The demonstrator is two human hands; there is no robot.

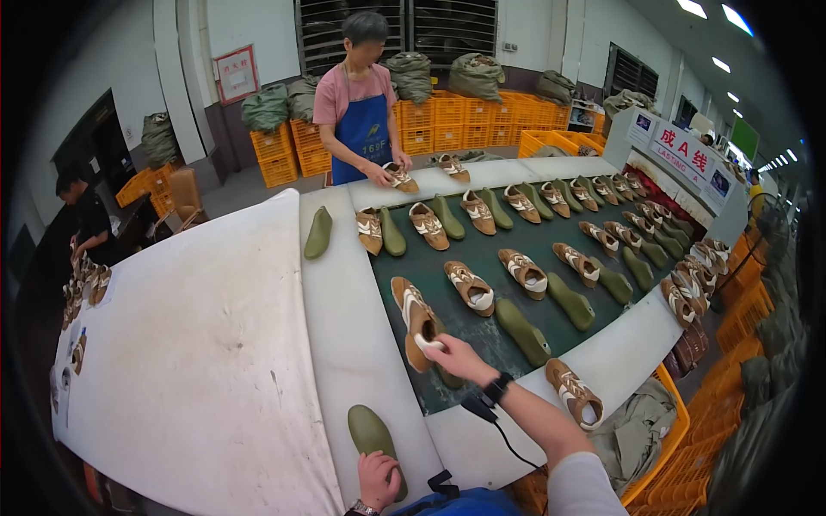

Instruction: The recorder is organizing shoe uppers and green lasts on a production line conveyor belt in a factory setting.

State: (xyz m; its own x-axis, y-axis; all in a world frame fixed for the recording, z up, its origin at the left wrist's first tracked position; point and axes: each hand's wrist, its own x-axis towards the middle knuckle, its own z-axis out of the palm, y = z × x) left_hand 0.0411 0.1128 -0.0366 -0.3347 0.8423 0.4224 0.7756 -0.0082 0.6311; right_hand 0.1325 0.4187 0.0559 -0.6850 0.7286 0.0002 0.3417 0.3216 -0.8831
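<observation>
Where the room opens behind the work line, orange crates (503, 120) stand stacked along the wall, topped with bulging grey-green sacks (477, 76); a louvred window (447, 26) and a red-framed panel (237, 75) sit on pale walls.

Surface: dark green belt (482, 249), bordered by white boards (331, 335); at left, a large white-covered table (198, 310) with scuffs and dark marks. On the belt, rows of brown-and-white shoes (524, 272) alternating with olive-green lasts (522, 333).

Persons: one across the belt, blue apron (370, 129), pink top, both hands at a shoe (401, 176); another in dark clothing (90, 215), far left.

Hands: two, well apart. Right hand (460, 354), dark watch (496, 389) at the wrist, fingers clamped on the heel collar of a brown sneaker (413, 311) at the belt's near left corner, toe pointing away; whether it is lifted, cannot be told. Left hand (377, 480), fingers curled over the near end of a single green last (368, 428) on the white board, nearer the wearer than the sneaker. One further shoe (574, 393): on the near board, just right of the right forearm.
</observation>
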